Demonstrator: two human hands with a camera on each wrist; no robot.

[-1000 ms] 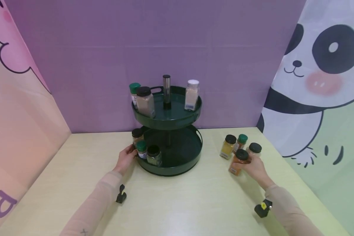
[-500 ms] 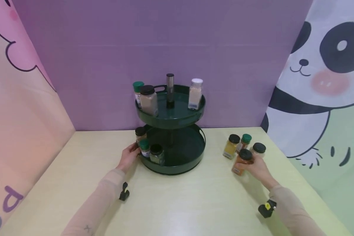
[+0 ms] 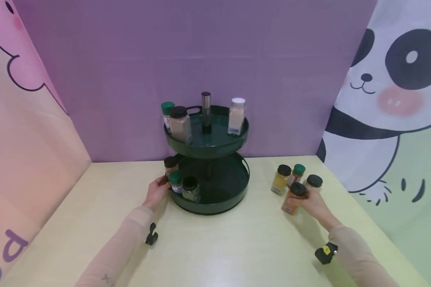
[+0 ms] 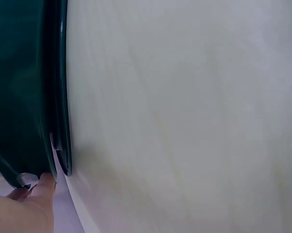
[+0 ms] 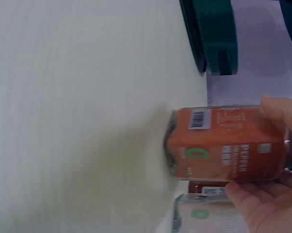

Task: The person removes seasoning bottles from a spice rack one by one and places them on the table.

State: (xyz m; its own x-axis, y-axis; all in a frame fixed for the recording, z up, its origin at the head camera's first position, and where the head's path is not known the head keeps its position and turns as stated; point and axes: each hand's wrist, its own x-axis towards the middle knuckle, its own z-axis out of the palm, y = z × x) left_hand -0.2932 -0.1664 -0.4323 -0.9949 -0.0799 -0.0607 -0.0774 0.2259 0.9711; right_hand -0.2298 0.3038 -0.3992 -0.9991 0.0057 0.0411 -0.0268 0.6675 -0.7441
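Toward the middle of the table's (image 3: 230, 247) back edge, in the head view, stands a two-tier dark green stand (image 3: 208, 151). Its upper tray shades the lower tray (image 3: 219, 207), so the post between them is dim. At the lower tray's left rim, the fingertips of the left hand (image 3: 156, 194) are lost beside a small green-capped jar (image 3: 176, 187). Nearer the table's right edge, the right hand (image 3: 315, 205) hides part of an orange jar (image 3: 291, 202) and most of a pale jar (image 3: 314, 182) behind it. A yellow jar (image 3: 279, 182) and a reddish jar with a green cap (image 3: 296, 175) complete that cluster. Compared with half a second ago, the framing has dipped and slid slightly; both hands and all the jars keep their places relative to one another. The right hand's fingers grip the upper part of the orange jar; whether its base meets the table I cannot tell.

From the left wrist, the stand and the hand are both cut off at the left. One finger touches the end of the tray's rim, beside a small clear patch too indistinct to name. How far the other fingers curl I cannot tell.

From the right wrist, the orange jar shows a barcode and the word PEPPER, its lid mostly cut off at the right. The thumb lies on one side and the fingers on the other, about a jar's width apart. The neighbouring pale jar runs off the bottom, with only a strip of the reddish one visible between.
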